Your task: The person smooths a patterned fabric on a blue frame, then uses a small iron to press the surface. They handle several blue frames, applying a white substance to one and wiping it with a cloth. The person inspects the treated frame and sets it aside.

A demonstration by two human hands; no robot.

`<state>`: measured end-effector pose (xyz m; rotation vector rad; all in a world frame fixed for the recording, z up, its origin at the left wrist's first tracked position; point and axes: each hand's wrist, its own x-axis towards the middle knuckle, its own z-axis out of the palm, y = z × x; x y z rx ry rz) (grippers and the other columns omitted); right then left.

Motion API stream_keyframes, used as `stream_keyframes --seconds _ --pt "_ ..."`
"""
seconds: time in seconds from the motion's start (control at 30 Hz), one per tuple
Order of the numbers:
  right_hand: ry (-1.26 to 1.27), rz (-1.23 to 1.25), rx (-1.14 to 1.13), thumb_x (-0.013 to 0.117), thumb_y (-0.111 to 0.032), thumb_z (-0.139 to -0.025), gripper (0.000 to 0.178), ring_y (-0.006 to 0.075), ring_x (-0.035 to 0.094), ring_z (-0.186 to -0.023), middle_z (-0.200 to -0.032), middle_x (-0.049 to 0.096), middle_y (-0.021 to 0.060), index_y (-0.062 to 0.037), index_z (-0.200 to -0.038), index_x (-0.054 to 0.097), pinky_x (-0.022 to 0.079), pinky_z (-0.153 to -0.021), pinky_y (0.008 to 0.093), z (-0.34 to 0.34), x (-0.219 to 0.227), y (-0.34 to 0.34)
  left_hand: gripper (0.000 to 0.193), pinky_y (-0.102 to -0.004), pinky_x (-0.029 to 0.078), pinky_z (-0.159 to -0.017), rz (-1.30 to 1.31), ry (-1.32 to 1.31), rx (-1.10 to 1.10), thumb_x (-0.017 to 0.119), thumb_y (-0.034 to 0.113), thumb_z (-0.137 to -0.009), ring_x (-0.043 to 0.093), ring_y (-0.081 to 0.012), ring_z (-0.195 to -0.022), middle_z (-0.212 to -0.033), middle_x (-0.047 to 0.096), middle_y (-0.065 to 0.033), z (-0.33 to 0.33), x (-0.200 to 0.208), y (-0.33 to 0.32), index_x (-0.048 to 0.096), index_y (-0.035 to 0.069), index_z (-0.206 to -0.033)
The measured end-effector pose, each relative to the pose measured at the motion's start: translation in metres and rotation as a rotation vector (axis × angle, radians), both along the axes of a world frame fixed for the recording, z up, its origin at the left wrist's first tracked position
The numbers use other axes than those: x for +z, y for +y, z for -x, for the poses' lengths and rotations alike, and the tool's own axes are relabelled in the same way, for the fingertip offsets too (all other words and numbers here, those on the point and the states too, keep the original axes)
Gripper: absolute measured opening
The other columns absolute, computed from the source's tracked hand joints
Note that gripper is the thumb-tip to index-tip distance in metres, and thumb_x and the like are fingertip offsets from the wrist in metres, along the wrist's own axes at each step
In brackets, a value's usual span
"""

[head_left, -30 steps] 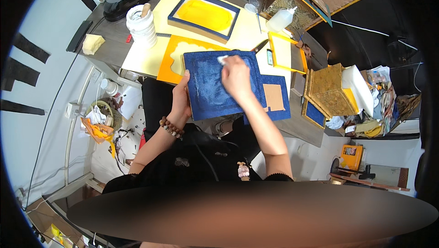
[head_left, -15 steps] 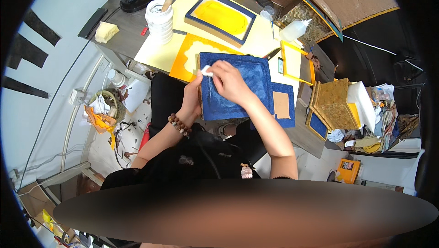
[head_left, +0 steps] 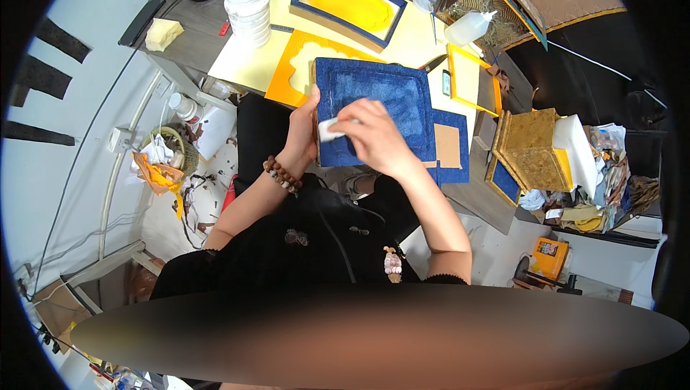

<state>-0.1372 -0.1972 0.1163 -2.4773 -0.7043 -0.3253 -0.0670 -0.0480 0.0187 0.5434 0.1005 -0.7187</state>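
Note:
A blue panel (head_left: 384, 92) with a fuzzy-looking face and a bordered middle is held tilted in front of me, over the table's near edge. My left hand (head_left: 305, 130) grips its left side, the thumb on the edge and the other fingers mostly hidden behind. In my right hand (head_left: 377, 135) a small white block (head_left: 330, 131) is pinched between the fingers, against or just above the panel's lower left part. Paler, whitish-blue patches show across the middle of the panel. Whether the block is foam or something firmer cannot be made out.
Behind the panel lie an orange sheet (head_left: 287, 66) with a pale scalloped shape and a blue-rimmed frame (head_left: 345, 5) with a yellow middle. A white jar (head_left: 248, 16), a squeeze bottle (head_left: 468, 28) and a yellow frame (head_left: 460, 81) stand around. Stacked boxes (head_left: 532, 149) sit right.
My right hand has moved the white block down along the panel's left side. The panel and table appear higher in the picture. My left hand keeps its grip.

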Motion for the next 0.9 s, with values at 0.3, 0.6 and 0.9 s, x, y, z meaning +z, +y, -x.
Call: stream_keyframes --seconds 0.3,0.6,0.9 --pt "0.134 0.185 -0.009 0.063 0.008 -0.065 0.028 0.0250 0.060 -0.098 -0.094 0.061 0.0045 -0.0075 -0.088 0.068 0.042 -0.088 0.0365 0.038 0.008 -0.055 0.055 -0.0376 0.058 -0.092 -0.094 0.064 -0.005 0.038 0.048 -0.110 0.071 -0.0229 -0.106 -0.122 0.070 -0.0143 -0.001 0.004 0.001 0.055 0.003 -0.137" --pt "-0.073 0.227 -0.392 0.063 0.008 -0.067 0.027 0.0261 0.059 -0.098 -0.095 0.061 0.0036 -0.0095 -0.086 0.067 0.040 -0.087 0.0394 0.072 0.016 -0.119 0.051 -0.0400 0.059 -0.094 -0.062 0.124 0.006 0.050 0.043 -0.108 0.070 -0.0245 -0.108 -0.123 0.069 -0.0168 -0.001 0.008 0.005 0.055 -0.001 -0.135" --pt "0.044 -0.997 -0.741 0.063 0.002 -0.096 0.024 0.0110 0.063 -0.098 -0.104 0.069 0.0010 -0.0030 -0.120 0.063 0.051 -0.091 0.0278 0.115 -0.025 -0.195 0.046 -0.0378 0.059 -0.091 -0.052 0.089 -0.069 0.048 0.042 -0.108 0.072 -0.0238 -0.101 -0.115 0.073 -0.0126 -0.008 -0.001 0.011 0.062 0.002 -0.128"
